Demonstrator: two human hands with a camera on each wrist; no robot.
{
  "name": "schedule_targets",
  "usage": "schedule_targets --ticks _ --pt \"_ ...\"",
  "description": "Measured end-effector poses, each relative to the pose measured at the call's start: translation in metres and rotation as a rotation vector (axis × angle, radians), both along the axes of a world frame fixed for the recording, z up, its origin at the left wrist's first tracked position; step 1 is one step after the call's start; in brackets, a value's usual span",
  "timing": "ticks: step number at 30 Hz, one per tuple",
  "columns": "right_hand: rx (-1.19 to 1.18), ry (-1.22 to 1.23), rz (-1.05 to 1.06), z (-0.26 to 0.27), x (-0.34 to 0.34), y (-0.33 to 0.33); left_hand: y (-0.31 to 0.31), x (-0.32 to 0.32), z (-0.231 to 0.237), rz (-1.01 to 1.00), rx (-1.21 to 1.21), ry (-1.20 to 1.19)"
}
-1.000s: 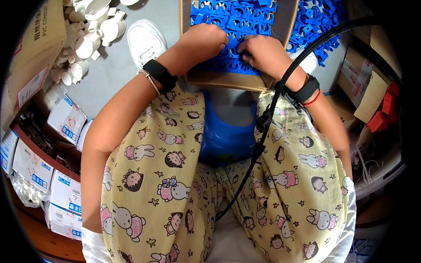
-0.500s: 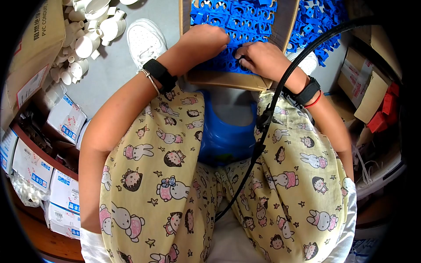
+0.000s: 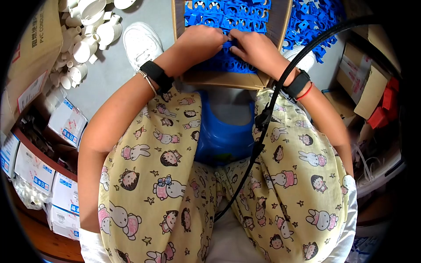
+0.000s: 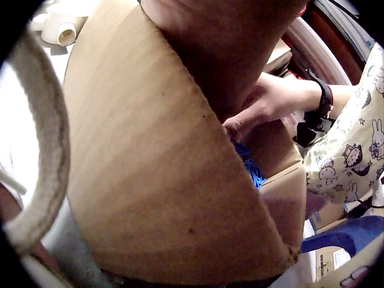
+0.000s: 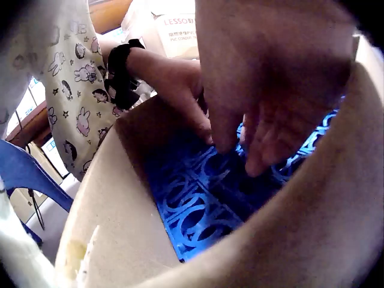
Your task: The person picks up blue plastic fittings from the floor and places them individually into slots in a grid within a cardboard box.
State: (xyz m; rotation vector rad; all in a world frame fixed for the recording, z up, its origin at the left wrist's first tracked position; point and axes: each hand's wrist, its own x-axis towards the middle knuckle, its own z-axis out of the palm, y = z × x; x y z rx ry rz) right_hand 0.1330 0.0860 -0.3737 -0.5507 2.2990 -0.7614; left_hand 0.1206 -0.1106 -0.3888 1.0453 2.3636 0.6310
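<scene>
Blue plastic pipe clips (image 3: 245, 22) with round openings lie packed in rows inside a cardboard box (image 3: 228, 80). My left hand (image 3: 204, 41) is bent down over the rows, its fingertips hidden in the head view; I cannot tell whether it grips a clip. In the right wrist view its thumb points down at the clips. My right hand (image 3: 254, 47) reaches in from the right, fingertips close beside the left hand's. The right wrist view shows its thumb and fingers (image 5: 258, 159) pointing down, apart, at the blue clips (image 5: 195, 210).
Loose blue clips (image 3: 309, 28) are heaped on the floor right of the box. White pipe fittings (image 3: 85, 48) lie in a pile at the left, beside a large carton (image 3: 37, 52). A black cable (image 3: 280, 83) crosses above the right forearm. White boxes (image 3: 35, 168) stand at the lower left.
My right hand has moved up and left over the clips, closer to the left hand. The left hand stays nearly in place. The box sits slightly further left in view.
</scene>
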Motion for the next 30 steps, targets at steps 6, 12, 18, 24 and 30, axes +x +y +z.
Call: schedule_targets --ticks 6,12,18,24,30 --pt "-0.038 0.005 0.013 -0.005 0.001 -0.004 0.001 -0.001 0.001 0.016 -0.02 -0.017" --pt "-0.11 0.001 -0.021 -0.016 -0.001 -0.002 0.0 0.002 -0.003 0.057 0.074 -0.037" --pt "-0.159 -0.087 -0.026 -0.016 -0.007 0.003 0.001 0.0 -0.006 0.084 0.028 -0.086" --pt "-0.146 0.053 -0.113 -0.001 -0.024 0.01 -0.001 0.0 -0.008 0.069 0.038 -0.055" --pt "-0.158 0.463 -0.162 -0.004 -0.037 0.007 0.001 0.0 -0.008 0.065 0.044 -0.051"
